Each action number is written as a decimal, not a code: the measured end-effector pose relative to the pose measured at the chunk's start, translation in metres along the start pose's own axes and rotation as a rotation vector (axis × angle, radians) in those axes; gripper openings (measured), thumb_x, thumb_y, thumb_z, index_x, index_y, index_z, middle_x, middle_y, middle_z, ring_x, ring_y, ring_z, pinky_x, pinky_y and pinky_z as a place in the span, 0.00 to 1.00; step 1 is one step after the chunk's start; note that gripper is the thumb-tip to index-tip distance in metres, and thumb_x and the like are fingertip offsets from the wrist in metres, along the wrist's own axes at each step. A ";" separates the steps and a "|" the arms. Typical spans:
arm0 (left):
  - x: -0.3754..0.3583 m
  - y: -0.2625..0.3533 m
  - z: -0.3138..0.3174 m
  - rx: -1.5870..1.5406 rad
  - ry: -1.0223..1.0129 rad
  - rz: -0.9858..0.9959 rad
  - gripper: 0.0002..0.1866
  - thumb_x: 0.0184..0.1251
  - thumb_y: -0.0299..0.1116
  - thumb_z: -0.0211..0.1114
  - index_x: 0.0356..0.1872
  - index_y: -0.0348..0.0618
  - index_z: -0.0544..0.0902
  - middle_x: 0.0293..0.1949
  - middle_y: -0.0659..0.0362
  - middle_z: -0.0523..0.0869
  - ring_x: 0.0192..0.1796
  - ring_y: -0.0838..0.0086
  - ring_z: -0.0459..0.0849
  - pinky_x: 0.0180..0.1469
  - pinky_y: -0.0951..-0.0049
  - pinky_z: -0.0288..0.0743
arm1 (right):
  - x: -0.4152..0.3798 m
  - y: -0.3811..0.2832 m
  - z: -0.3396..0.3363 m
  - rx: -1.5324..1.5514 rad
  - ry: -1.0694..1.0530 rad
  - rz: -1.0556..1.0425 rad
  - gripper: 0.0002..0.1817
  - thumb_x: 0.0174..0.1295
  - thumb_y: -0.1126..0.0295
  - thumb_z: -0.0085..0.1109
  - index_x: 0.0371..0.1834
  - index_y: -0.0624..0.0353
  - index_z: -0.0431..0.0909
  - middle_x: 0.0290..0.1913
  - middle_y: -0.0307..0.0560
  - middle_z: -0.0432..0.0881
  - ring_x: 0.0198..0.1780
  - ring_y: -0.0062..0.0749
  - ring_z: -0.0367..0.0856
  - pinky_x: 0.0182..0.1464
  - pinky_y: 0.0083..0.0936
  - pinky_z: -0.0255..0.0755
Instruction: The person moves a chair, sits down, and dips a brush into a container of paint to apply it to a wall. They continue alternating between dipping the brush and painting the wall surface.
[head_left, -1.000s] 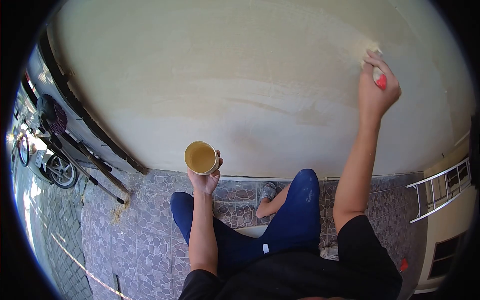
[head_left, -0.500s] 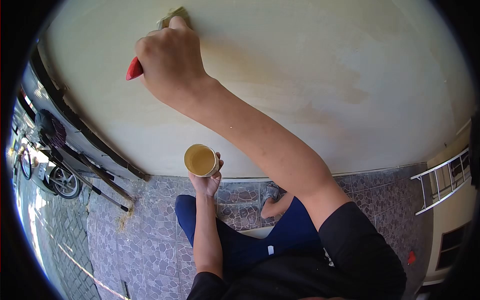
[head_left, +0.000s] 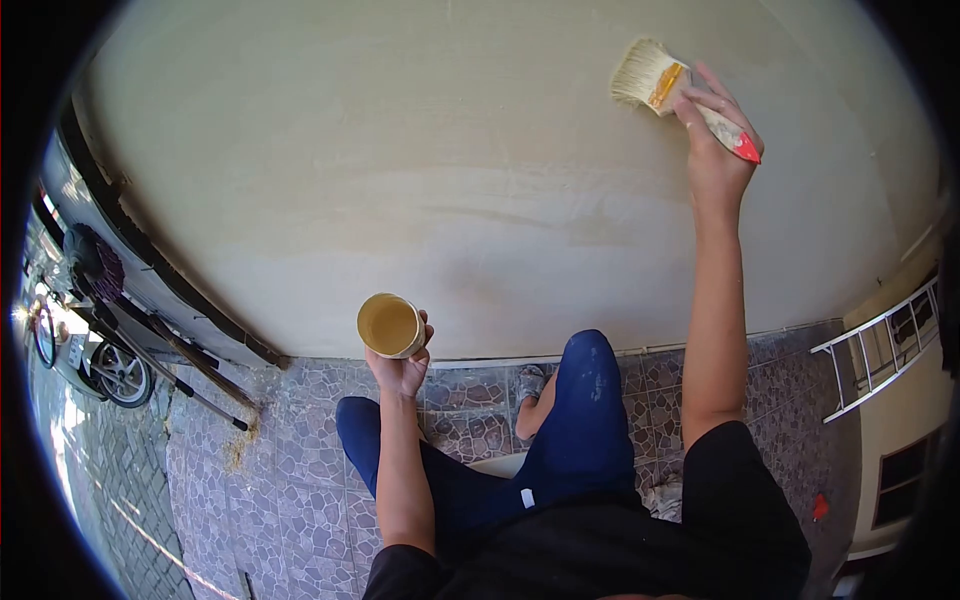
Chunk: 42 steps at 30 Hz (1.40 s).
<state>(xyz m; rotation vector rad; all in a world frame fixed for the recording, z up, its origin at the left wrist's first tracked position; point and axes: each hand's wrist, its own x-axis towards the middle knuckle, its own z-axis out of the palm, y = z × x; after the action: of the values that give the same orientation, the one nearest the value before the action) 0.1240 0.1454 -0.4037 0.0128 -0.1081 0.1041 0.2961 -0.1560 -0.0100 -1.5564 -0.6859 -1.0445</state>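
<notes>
My right hand point(head_left: 722, 135) is closed around the handle of a wide paintbrush point(head_left: 652, 76) at the upper right, the red handle end pointing down and right. Its pale bristles fan out to the left in front of the wall point(head_left: 450, 120); whether they touch it I cannot tell. Lower down, my left hand point(head_left: 402, 370) grips a round cup point(head_left: 390, 326) from below and the right side. The cup is held with its mouth towards me, and yellowish-brown liquid shows inside. Damp-looking, darker patches mark the wall.
A ladder point(head_left: 880, 350) leans at the right. On the left are a broom point(head_left: 200, 360), a long pole point(head_left: 215, 408) and a wheeled vehicle point(head_left: 122, 372). Patterned tiles point(head_left: 300, 500) cover the floor below. A red object point(head_left: 820, 507) lies at lower right.
My right hand has swung from the upper left to the upper right with the brush, whose bristles now show fully. My left hand and the cup have shifted slightly left and down in view.
</notes>
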 end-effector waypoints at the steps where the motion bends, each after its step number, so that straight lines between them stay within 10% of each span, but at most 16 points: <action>1: 0.000 0.000 0.001 -0.010 -0.013 -0.004 0.31 0.78 0.56 0.55 0.68 0.42 0.77 0.65 0.39 0.79 0.58 0.46 0.83 0.30 0.74 0.82 | -0.003 0.004 -0.014 -0.004 0.003 -0.005 0.06 0.63 0.79 0.71 0.41 0.66 0.91 0.62 0.54 0.89 0.64 0.34 0.86 0.65 0.30 0.79; 6: 0.000 -0.001 0.000 -0.022 -0.037 -0.017 0.31 0.78 0.56 0.55 0.68 0.41 0.78 0.64 0.39 0.79 0.59 0.46 0.83 0.30 0.74 0.82 | -0.015 -0.002 -0.053 -0.627 0.215 -0.089 0.08 0.62 0.75 0.72 0.43 0.56 0.94 0.57 0.56 0.89 0.63 0.44 0.86 0.65 0.38 0.79; 10: 0.001 0.000 -0.002 -0.024 -0.045 -0.030 0.31 0.78 0.56 0.55 0.67 0.41 0.78 0.64 0.39 0.79 0.59 0.45 0.83 0.31 0.73 0.83 | -0.010 -0.020 0.003 -0.691 0.141 -0.085 0.07 0.57 0.76 0.69 0.35 0.54 0.93 0.35 0.56 0.88 0.40 0.52 0.88 0.47 0.42 0.81; 21: 0.008 -0.012 0.007 -0.020 -0.020 0.004 0.31 0.80 0.57 0.52 0.68 0.42 0.79 0.63 0.38 0.81 0.56 0.46 0.86 0.29 0.71 0.84 | -0.061 -0.116 0.232 0.059 -0.110 -0.443 0.03 0.44 0.80 0.65 0.19 0.60 0.82 0.24 0.53 0.80 0.31 0.50 0.82 0.33 0.44 0.76; 25: 0.007 -0.017 0.008 -0.029 0.006 0.001 0.31 0.80 0.57 0.52 0.67 0.42 0.79 0.62 0.38 0.82 0.56 0.45 0.86 0.29 0.72 0.83 | -0.032 -0.091 0.204 0.133 -0.050 -0.410 0.06 0.53 0.81 0.63 0.27 0.60 0.89 0.24 0.54 0.85 0.27 0.47 0.84 0.34 0.36 0.80; 30: 0.004 -0.014 0.008 -0.025 0.035 -0.009 0.31 0.80 0.57 0.51 0.67 0.42 0.79 0.61 0.39 0.82 0.55 0.45 0.87 0.27 0.72 0.81 | 0.013 -0.018 0.049 0.114 0.000 -0.032 0.01 0.62 0.78 0.73 0.35 0.63 0.91 0.31 0.36 0.90 0.35 0.16 0.84 0.39 0.20 0.79; 36: -0.003 -0.007 0.007 -0.018 0.013 -0.013 0.31 0.80 0.57 0.52 0.66 0.42 0.80 0.61 0.38 0.83 0.55 0.45 0.87 0.27 0.73 0.80 | 0.030 0.026 -0.080 -0.334 0.317 0.051 0.02 0.61 0.76 0.72 0.34 0.63 0.91 0.35 0.40 0.92 0.35 0.23 0.87 0.43 0.23 0.80; 42: 0.000 -0.003 -0.001 -0.031 -0.038 -0.016 0.30 0.78 0.57 0.57 0.67 0.44 0.80 0.64 0.39 0.80 0.59 0.44 0.83 0.29 0.73 0.81 | 0.008 -0.016 0.029 -0.566 0.294 -0.196 0.04 0.54 0.76 0.68 0.28 0.54 0.90 0.28 0.51 0.86 0.33 0.46 0.87 0.35 0.37 0.77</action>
<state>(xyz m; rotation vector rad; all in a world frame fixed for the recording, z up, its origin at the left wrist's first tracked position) 0.1244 0.1426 -0.4049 -0.0154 -0.1475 0.0866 0.2940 -0.1249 0.0039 -1.7750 -0.3546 -1.6810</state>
